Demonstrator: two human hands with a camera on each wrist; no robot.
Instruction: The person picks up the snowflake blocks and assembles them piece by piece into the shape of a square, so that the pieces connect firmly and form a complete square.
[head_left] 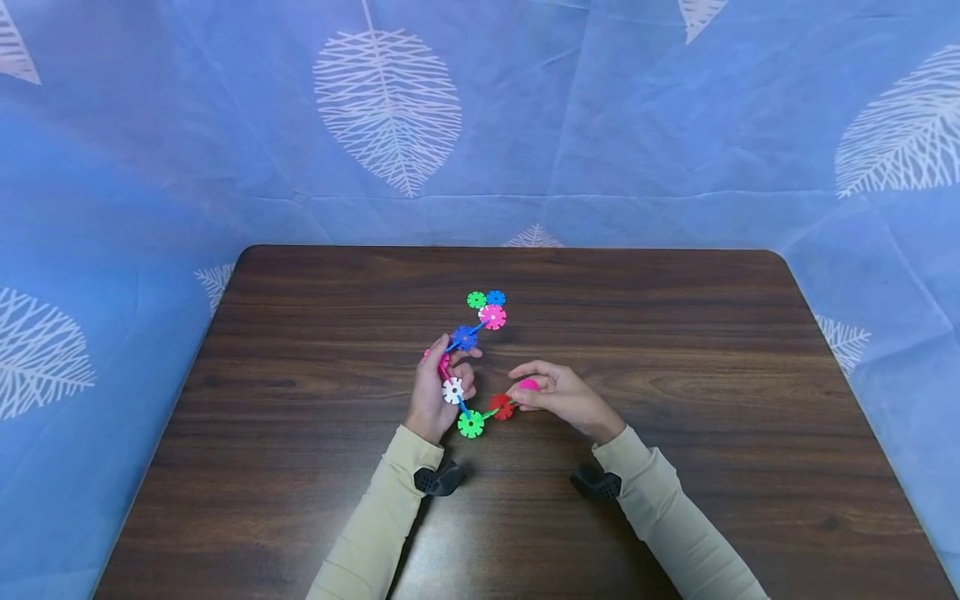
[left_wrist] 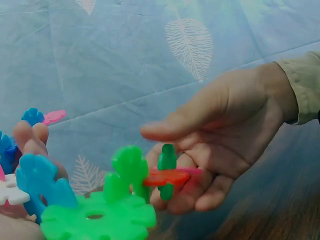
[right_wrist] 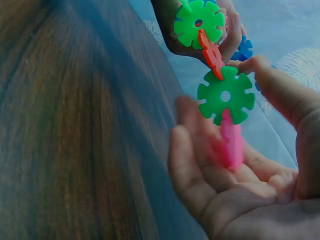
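Note:
A chain of notched plastic snowflake discs in several colours runs in a curve between the hands. My left hand (head_left: pixel 435 396) grips its middle, the thumb and fingers around a pink disc (head_left: pixel 444 360) beside a white disc (head_left: pixel 452 390). From there the chain goes through a bright green disc (head_left: pixel 471 424) and a red disc (head_left: pixel 502 407) to a darker green disc (right_wrist: pixel 226 95) and a pink end disc (right_wrist: pixel 231 145). My right hand (right_wrist: pixel 240 195) is around that end, fingers loosely bent behind the pink disc, thumb apart from them.
Beyond the left hand, the chain's other end carries a blue disc (head_left: pixel 465 337), a pink disc (head_left: pixel 492 317) and a small green disc (head_left: pixel 476 300). Everything is over a dark wooden table (head_left: pixel 675 333). Blue cloth with white leaf prints (head_left: pixel 387 108) hangs around its far sides.

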